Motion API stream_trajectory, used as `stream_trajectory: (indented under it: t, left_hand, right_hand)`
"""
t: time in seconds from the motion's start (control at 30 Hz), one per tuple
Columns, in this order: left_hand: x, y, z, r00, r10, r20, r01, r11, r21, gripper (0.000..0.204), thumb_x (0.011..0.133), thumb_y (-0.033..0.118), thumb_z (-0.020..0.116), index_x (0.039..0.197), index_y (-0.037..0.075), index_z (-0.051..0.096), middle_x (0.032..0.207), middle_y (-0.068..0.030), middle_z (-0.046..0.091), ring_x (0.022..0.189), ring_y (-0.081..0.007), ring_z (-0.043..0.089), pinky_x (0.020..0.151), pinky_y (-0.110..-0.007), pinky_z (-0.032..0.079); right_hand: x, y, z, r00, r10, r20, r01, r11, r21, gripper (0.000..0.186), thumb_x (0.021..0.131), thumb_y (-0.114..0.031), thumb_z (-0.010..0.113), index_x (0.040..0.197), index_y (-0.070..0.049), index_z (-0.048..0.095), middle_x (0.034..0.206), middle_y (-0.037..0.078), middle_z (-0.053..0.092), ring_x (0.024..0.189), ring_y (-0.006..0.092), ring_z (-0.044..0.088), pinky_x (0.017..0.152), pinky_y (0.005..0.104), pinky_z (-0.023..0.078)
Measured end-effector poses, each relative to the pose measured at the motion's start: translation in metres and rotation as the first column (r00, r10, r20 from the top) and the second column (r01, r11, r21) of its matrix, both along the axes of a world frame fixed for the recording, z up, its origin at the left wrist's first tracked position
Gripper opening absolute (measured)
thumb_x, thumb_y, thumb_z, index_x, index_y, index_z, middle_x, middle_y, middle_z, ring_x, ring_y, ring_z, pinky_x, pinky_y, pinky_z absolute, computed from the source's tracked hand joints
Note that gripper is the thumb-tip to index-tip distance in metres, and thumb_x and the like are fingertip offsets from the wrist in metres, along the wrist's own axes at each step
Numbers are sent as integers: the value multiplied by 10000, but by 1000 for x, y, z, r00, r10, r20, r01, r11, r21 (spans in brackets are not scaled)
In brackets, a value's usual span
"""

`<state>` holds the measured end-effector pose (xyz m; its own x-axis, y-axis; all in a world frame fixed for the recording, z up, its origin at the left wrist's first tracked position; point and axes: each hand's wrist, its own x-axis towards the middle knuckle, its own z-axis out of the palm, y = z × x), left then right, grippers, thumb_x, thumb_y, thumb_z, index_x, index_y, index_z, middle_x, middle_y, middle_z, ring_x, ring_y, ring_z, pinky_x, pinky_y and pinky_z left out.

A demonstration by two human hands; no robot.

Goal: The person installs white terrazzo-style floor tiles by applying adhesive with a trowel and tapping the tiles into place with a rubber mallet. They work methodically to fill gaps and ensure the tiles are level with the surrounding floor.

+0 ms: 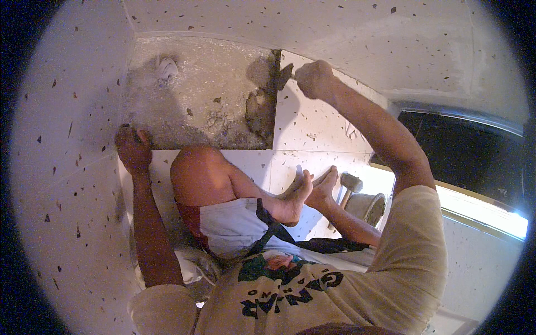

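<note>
My right hand [316,79] is closed round the handle of a small trowel [285,76]. The trowel's dark blade lies over the left edge of a white speckled floor tile [312,120], beside a bare patch of rough grey mortar [195,95]. At the patch's near left corner, close to the wall, my left hand [133,149] rests low with its thumb apart from its bent fingers. Its fingertips are dim, and I make out nothing held in them. Dark hollows mark the mortar along the tile edge.
A crumpled white lump [166,68] lies on the mortar. Beside my bare feet are a mallet [351,183] and a round bucket-like container [371,208]. Speckled walls [72,139] close in on the left and far side. A dark recessed opening [463,156] lies right.
</note>
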<state>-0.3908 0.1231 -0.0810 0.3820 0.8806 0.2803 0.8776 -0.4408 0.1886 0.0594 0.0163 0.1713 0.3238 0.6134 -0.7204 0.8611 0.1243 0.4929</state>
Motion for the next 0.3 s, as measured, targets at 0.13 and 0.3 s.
stream_trajectory:
  t: [0.13, 0.3]
  left_hand:
    - [7, -3, 11, 998, 38, 43, -37, 999, -19, 373, 951, 258, 562, 1136, -58, 634, 1204, -271, 630, 1139, -447, 579, 1040, -504, 431]
    - [3, 0, 2, 995, 26, 100, -24, 999, -21, 432, 950, 308, 572, 1171, -60, 617, 1233, -250, 630, 1152, -446, 577, 1049, -507, 422]
  right_hand:
    - [-28, -22, 18, 998, -3, -65, -3, 997, -80, 185, 851, -157, 626, 938, -76, 768, 992, 138, 752, 924, 300, 734, 772, 441, 583]
    - [-43, -45, 16, 996, -29, -80, 24, 997, -69, 204, 872, -203, 611, 986, -140, 768, 1000, 143, 750, 952, 306, 728, 827, 461, 573]
